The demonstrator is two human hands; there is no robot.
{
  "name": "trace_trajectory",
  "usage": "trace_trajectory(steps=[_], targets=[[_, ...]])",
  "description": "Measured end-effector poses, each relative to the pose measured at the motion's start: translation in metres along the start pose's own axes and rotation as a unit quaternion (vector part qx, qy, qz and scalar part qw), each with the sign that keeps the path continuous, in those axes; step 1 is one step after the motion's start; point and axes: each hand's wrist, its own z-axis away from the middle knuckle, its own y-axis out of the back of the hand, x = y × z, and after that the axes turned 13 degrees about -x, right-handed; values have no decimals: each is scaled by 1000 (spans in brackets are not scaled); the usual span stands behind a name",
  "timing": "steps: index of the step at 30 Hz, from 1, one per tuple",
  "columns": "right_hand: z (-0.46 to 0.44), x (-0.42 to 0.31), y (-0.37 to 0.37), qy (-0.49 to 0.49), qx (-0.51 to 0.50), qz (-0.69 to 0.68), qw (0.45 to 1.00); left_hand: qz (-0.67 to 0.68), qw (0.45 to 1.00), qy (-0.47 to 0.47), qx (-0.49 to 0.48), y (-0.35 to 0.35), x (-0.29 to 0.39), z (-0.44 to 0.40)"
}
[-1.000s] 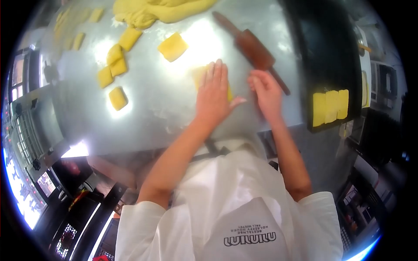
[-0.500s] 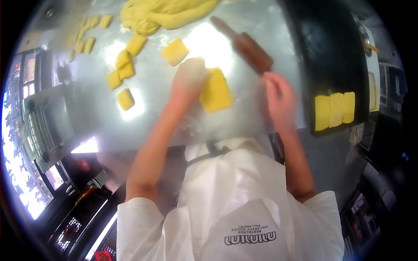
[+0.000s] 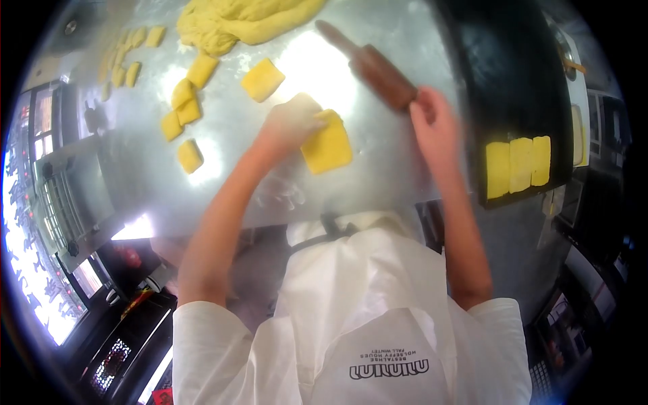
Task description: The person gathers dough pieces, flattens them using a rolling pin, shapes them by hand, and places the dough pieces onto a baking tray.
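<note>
My left hand (image 3: 291,127) has its fingers closed on the upper left edge of a flattened yellow dough piece (image 3: 329,147), on the metal table. At the lower end of a brown rolling pin (image 3: 383,77) is my right hand (image 3: 435,125), with thumb and fingers closed around the near handle, which they hide. The pin lies slanted, its far handle pointing away to the upper left. Just beyond my left hand rests a thick square dough piece (image 3: 262,80).
A large dough mass (image 3: 250,23) lies at the table's far side. Several small dough pieces (image 3: 190,156) are spread to the left. On the right, a black tray (image 3: 516,88) carries flat dough sheets (image 3: 520,165) near its front edge.
My left hand has shifted slightly toward me, and the flattened dough piece has turned a little with it. My right hand stays at the rolling pin's end. The whole view has drifted slightly.
</note>
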Motion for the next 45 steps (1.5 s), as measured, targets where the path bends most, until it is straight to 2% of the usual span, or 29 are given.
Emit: trace_trajectory(steps=[2, 5, 8, 10, 12, 16, 19, 26, 32, 35, 39, 43, 45], targets=[[-2, -1, -2, -22, -24, 9, 999, -6, 999, -32, 34, -3, -5, 5], [-4, -1, -1, -57, -75, 14, 995, 67, 998, 15, -4, 14, 32, 30], [-9, 3, -2, -66, -96, 34, 993, 42, 998, -19, 43, 11, 56, 56], [-8, 7, -4, -60, -84, 23, 994, -83, 984, -127, 97, 4, 58, 66], [-6, 9, 0, -79, -94, -3, 992, -190, 940, -242, 150, -17, 37, 68], [3, 10, 7, -96, -87, -1, 992, -140, 962, -223, 77, -59, 6, 66], [9, 14, 5, -89, -51, 52, 993, -149, 970, -174, 79, -56, -15, 67], [6, 9, -8, -99, -14, 112, 989, -192, 955, -226, -20, -44, -22, 26], [8, 14, -13, -81, -3, 123, 989, -214, 950, -227, 12, -61, -27, 18], [7, 14, -15, -83, -5, 131, 988, -190, 964, -186, 20, -66, 2, 32], [6, 14, -17, -91, -3, 148, 985, -211, 960, -159, 86, -87, 24, 21], [6, 20, -16, -66, -1, 146, 987, -223, 962, -139, 77, -98, 16, 15], [3, 20, -12, -88, -33, 110, 989, -208, 965, -144, 70, -94, 14, 15]])
